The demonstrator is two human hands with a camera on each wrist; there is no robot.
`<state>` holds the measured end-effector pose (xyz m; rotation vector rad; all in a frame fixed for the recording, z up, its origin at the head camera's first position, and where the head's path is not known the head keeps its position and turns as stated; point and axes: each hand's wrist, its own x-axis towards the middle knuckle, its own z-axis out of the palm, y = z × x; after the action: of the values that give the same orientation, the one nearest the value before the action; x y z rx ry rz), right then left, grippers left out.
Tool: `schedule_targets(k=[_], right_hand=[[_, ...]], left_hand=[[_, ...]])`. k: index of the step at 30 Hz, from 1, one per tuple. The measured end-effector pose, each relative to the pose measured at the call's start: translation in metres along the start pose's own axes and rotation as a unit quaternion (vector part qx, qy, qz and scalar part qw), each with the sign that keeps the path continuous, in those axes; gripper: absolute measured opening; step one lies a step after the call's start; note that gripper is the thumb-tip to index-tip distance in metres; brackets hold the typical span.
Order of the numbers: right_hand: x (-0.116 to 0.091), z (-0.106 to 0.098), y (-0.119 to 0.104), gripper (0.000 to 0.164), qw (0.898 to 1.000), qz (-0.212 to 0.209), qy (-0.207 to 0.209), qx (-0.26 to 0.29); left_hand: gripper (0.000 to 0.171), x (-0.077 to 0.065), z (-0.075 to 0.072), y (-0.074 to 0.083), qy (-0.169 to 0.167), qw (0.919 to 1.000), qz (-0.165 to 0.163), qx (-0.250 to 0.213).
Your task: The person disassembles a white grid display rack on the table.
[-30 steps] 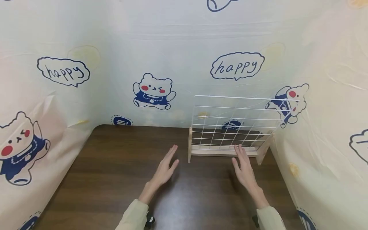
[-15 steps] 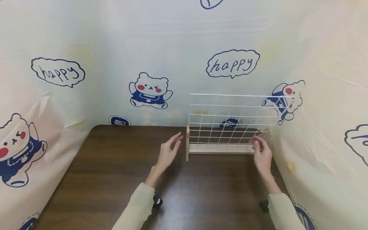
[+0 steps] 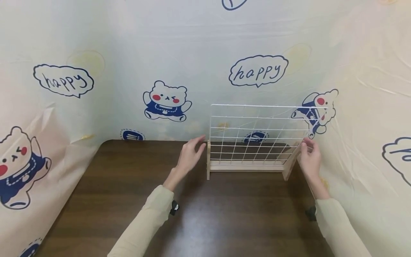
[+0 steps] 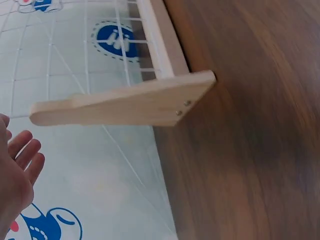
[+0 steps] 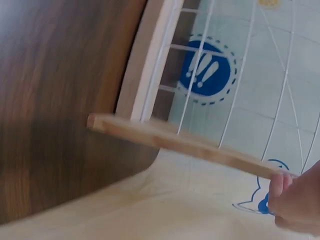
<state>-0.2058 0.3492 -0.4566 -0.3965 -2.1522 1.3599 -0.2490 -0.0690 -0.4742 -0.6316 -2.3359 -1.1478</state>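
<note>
You seem to be taking hold of the wire rack (image 3: 247, 167) near the table's (image 3: 128, 200) back right corner. Your right hand (image 3: 310, 159) pinches its right end (image 3: 291, 162); your left hand (image 3: 188, 157), holding nothing, waits by its left end (image 3: 208, 162). That hand likely needs to grip next.

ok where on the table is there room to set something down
Two patches of the wood-grain tabletop are bare: the left, between the printed sheet and the left sleeve, and the front, before the wire-grid rack, between that sleeve and the right sleeve. The rack's ends are crowded: the left hand by one, the right hand and sheet by the other.
</note>
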Motion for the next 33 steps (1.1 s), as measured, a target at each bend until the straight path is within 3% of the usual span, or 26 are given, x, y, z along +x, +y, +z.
schedule_targets(k=[3,6,11,16,22,28,33], right_hand=[[0.006,0.002,-0.006,0.026,0.995,0.028,0.035,0.087],[0.007,0.000,-0.016,0.015,0.979,0.045,0.054,0.193],[0.012,-0.002,-0.029,0.013,0.964,0.050,0.047,0.255],[0.026,-0.002,-0.029,0.015,0.954,0.064,0.022,0.291],[0.038,-0.006,-0.015,0.012,0.950,0.055,-0.032,0.306],[0.043,-0.010,-0.007,0.022,0.953,0.000,-0.112,0.283],[0.041,-0.011,-0.011,0.030,0.964,-0.030,-0.117,0.238]], left_hand=[[0.030,0.001,0.002,0.006,0.016,0.9987,-0.019,-0.045],[0.028,0.000,0.005,0.012,0.031,0.9944,-0.032,-0.096],[0.023,0.007,0.010,0.015,0.053,0.9848,-0.067,-0.151],[0.021,0.023,0.013,0.022,0.061,0.9668,-0.125,-0.214],[0.019,0.034,0.014,0.030,0.042,0.9611,-0.126,-0.242],[0.017,0.037,0.015,0.026,0.016,0.9606,-0.127,-0.247],[0.019,0.037,0.015,0.025,-0.003,0.9628,-0.112,-0.246]])
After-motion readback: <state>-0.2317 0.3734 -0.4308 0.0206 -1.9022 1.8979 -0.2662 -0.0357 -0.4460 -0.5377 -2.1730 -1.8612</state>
